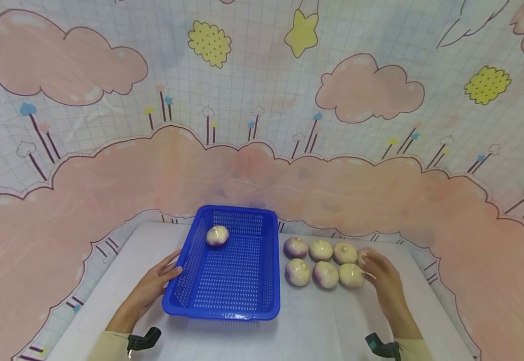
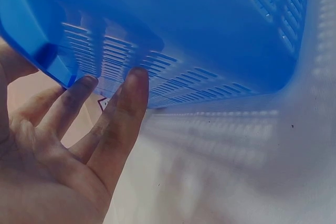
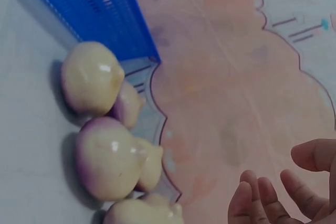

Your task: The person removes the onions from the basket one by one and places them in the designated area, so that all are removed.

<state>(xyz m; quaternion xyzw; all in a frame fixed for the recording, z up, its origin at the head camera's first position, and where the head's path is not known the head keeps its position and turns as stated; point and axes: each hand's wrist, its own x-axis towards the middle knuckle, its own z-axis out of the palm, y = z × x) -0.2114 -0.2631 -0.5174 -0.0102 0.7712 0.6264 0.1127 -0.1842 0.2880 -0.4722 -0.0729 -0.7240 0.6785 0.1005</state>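
A blue plastic basket (image 1: 227,271) with slotted walls stands in the middle in the head view, one white and purple turnip (image 1: 217,235) in its far left corner. My left hand (image 1: 153,283) is at the basket's left side, and the left wrist view shows its extended fingers (image 2: 131,98) against the outer wall below the rim. Right of the basket, several turnips (image 1: 326,275) lie in two rows. My right hand (image 1: 383,276) is over the right end of these rows, partly covering a turnip (image 1: 363,254). Between its loosely bent fingers (image 3: 268,198) nothing shows.
A white table surface (image 1: 325,326) lies under everything. Behind and around it hangs a printed cloth (image 1: 243,175) with clouds and stars, which meets the table just behind the basket and the back row of turnips.
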